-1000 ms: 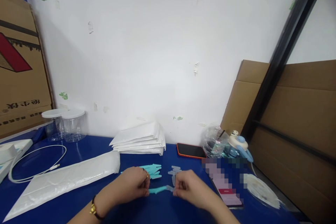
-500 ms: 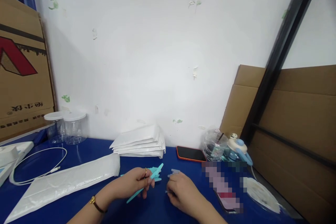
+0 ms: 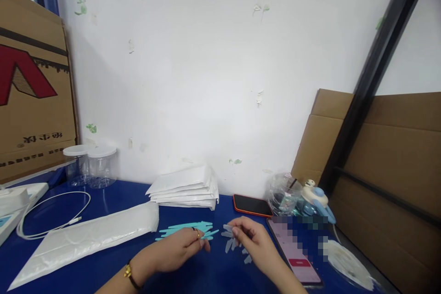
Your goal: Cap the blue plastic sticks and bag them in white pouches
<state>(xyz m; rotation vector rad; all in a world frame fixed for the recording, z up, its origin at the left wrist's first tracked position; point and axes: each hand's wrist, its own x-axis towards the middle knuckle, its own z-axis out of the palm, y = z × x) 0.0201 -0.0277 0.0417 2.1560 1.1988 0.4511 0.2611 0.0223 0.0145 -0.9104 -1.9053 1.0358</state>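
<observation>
Slim teal plastic sticks (image 3: pixel 186 226) lie left-to-right at my half-curled left hand (image 3: pixel 179 249); right hand (image 3: pixel 255 239) near-pinched; either's hold, I can't tell.

Sticks (image 3: pixel 182 227) piled lower centre, near side kinda covered by left hand (image 3: pixel 181 247). Caps (image 3: pixel 228 244) scattered just right of those, right hand (image 3: pixel 255 240) held at their right side. Mailer stack (image 3: pixel 186 188) plonked behind sticks, by wall (image 3: pixel 193 78). Loose mailer (image 3: pixel 96 234) laid lower left, cable (image 3: pixel 76 220) looped behind it, jars (image 3: pixel 102 167) set farther back. One phone (image 3: pixel 252 206) set behind caps, second phone (image 3: pixel 291 250) placed right of right hand.
</observation>
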